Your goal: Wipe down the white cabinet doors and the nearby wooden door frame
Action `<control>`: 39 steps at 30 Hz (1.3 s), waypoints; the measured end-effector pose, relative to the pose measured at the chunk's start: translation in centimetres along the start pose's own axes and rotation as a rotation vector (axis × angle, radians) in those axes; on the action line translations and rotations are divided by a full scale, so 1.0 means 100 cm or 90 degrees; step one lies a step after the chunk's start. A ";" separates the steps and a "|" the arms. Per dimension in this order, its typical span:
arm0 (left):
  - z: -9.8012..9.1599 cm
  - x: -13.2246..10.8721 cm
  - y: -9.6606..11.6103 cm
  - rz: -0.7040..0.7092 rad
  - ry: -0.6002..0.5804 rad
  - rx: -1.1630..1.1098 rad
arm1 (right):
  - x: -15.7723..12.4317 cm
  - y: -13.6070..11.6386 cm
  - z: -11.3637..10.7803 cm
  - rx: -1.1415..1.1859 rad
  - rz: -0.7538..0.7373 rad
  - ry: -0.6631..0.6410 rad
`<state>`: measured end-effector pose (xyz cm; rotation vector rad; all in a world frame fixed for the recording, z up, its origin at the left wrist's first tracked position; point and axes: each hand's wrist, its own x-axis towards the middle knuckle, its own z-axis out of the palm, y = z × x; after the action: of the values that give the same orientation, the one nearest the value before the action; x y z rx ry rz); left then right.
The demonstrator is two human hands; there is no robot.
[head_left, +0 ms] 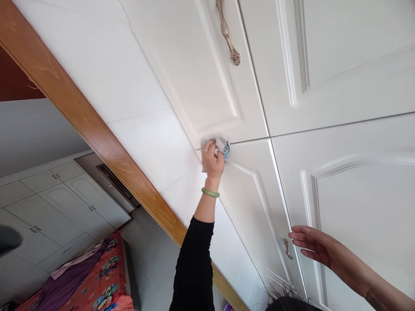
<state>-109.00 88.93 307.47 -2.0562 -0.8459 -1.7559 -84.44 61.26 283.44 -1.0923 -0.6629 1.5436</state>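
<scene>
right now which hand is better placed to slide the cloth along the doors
Left, likely: the left hand grips the cloth against the doors; the right hand is empty, near the lower handle.

One cloth (223, 144) (apparently), two gold handles (224, 28) (287, 248)

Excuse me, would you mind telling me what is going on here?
A person's left hand holds a crumpled cloth against white cabinet doors, where an upper and a lower door meet. The right hand is open and holds nothing visible, appearing beside a metal handle; whether it touches the door is unclear.
</scene>
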 end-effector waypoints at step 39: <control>0.041 0.059 0.152 0.061 0.006 -0.382 | -0.083 -0.393 0.158 -1.022 -1.219 0.385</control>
<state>-96.01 80.88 314.46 -2.3812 -0.2127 -2.1445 -81.24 65.78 326.26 -1.0086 -1.7018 -1.1952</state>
